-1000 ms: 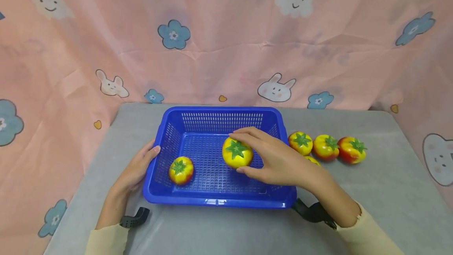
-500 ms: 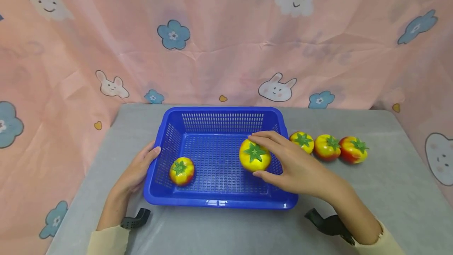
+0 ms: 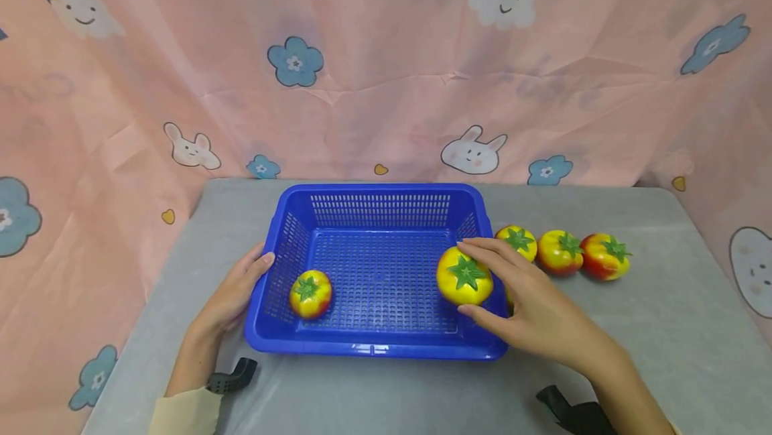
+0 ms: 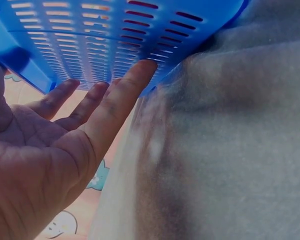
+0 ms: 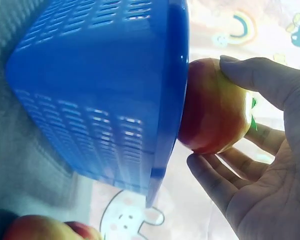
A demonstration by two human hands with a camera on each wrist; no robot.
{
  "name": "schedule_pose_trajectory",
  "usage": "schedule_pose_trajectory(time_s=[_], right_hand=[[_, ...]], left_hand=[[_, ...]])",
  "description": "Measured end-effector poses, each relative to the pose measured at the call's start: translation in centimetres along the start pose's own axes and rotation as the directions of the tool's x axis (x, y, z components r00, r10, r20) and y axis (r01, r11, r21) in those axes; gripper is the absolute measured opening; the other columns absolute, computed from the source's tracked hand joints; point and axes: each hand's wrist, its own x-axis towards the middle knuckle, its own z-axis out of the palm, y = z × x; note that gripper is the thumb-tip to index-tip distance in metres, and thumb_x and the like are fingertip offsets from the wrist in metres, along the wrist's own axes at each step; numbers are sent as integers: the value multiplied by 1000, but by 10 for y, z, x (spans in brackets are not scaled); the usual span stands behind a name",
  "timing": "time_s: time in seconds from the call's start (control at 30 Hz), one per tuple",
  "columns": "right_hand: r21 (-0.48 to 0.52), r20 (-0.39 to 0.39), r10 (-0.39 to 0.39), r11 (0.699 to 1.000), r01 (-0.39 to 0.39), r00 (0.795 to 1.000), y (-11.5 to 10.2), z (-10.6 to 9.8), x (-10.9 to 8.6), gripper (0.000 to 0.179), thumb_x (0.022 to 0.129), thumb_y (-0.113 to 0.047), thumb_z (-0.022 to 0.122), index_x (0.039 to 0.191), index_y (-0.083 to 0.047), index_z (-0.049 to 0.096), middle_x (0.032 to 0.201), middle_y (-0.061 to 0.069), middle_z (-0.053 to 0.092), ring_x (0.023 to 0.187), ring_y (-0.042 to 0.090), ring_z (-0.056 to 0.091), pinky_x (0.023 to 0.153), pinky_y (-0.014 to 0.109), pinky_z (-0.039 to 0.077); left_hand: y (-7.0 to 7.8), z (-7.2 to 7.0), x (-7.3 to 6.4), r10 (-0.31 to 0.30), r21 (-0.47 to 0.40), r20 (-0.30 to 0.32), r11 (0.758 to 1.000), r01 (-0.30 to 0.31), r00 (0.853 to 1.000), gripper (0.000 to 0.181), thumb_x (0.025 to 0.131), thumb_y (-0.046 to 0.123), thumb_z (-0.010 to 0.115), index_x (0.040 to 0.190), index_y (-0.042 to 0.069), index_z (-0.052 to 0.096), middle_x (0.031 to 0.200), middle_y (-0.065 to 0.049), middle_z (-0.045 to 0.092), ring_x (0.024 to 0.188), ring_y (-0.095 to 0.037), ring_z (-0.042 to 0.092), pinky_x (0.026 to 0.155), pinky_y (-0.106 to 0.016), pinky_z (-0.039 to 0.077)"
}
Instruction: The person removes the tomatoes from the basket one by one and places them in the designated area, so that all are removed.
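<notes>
A blue plastic basket [image 3: 375, 350] with slotted walls sits on the grey cloth. My left hand [image 3: 232, 291] holds its left side, thumb over the rim; in the left wrist view the fingers [image 4: 115, 107] lie against the outer wall. Over the right rim, my right hand [image 3: 543, 304] grips a yellow and red toy tomato [image 3: 464, 277] between thumb and fingers. The right wrist view has this tomato [image 5: 215, 107] right at the rim, its underside partly behind it. Another toy tomato [image 3: 310, 294] rests inside the basket, at the left.
Right of the basket stand more toy tomatoes in a row: a near one [image 3: 519, 240], a middle one [image 3: 557, 253] and a redder far one [image 3: 603, 257]. A sliver of another shows behind the right hand. A pink patterned curtain [image 3: 362, 120] hangs behind the table [image 3: 386, 398].
My right hand has carried the tomato rightward from over the basket's middle to its right rim. The left hand and the basket have stayed nearly in place.
</notes>
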Motion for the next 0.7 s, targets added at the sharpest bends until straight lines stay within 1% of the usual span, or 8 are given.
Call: schedule_pose_trajectory(time_s=[0.2, 0.3, 0.47, 0.5, 0.53, 0.6, 0.63, 0.7], right_hand=[[39, -86, -11, 999, 14, 996, 7, 0, -13, 77, 87, -27, 89, 155, -24, 53, 157, 7, 52, 143, 37, 52, 104, 68, 53], [43, -108, -10, 999, 14, 994, 9, -1, -17, 79, 86, -28, 90, 155, -24, 52, 156, 7, 53, 143, 37, 51, 103, 69, 52], [61, -146, -11, 998, 20, 989, 14, -3, -22, 82, 85, -24, 91, 156, -23, 51, 156, 6, 53, 143, 34, 50, 106, 74, 48], [60, -156, -8, 998, 18, 988, 15, -3, -24, 83, 85, -23, 91, 157, -24, 51, 155, 5, 54, 142, 33, 50, 114, 66, 48], [60, -168, -8, 998, 18, 986, 16, -4, -25, 83, 84, -22, 92, 157, -25, 51, 155, 5, 54, 142, 31, 51, 120, 54, 47], [56, -194, -9, 998, 20, 981, 19, -4, -28, 85, 83, -20, 93, 157, -26, 51, 155, 4, 55, 140, 27, 51, 126, 28, 40], [51, -207, -10, 998, 21, 978, 20, -4, -30, 86, 82, -19, 93, 157, -26, 51, 154, 4, 55, 139, 25, 50, 124, 16, 34], [44, -230, -14, 999, 25, 973, 23, -4, -32, 88, 81, -17, 94, 157, -27, 51, 155, 4, 55, 139, 19, 48, 112, -2, 21]], left_hand=[[2, 0, -1, -4, 6, -3, 1000, 4, 1000, 67, 116, 39, 35, 168, 2, 14, 156, -42, 41, 119, -15, 70, 96, -37, 63], [2, -1, -2, 1, 7, 0, 1000, -1, 1000, 68, 116, 39, 34, 169, 2, 13, 155, -42, 41, 117, -13, 71, 95, -36, 63], [2, 0, -2, 3, -3, 4, 1000, -3, 1000, 68, 116, 39, 34, 168, -1, 12, 154, -44, 40, 115, -10, 71, 94, -36, 64], [2, 0, -2, -1, -4, 2, 1000, 1, 1000, 68, 116, 39, 35, 168, 0, 13, 154, -44, 40, 114, -10, 72, 94, -37, 64], [2, 0, -2, -4, -1, 1, 1000, 4, 1000, 68, 116, 39, 35, 168, 0, 13, 154, -44, 41, 115, -10, 72, 95, -37, 64], [2, 1, -2, -11, 1, -3, 1000, 11, 1000, 69, 116, 40, 35, 168, 1, 13, 155, -43, 40, 116, -11, 71, 96, -38, 64], [2, 0, -2, -13, 3, -7, 1000, 13, 1000, 68, 116, 40, 35, 168, 2, 13, 156, -42, 40, 117, -13, 71, 96, -38, 64], [2, 1, -2, -13, 7, -15, 1000, 13, 1000, 68, 116, 40, 35, 169, 3, 14, 156, -42, 41, 120, -18, 70, 97, -40, 64]])
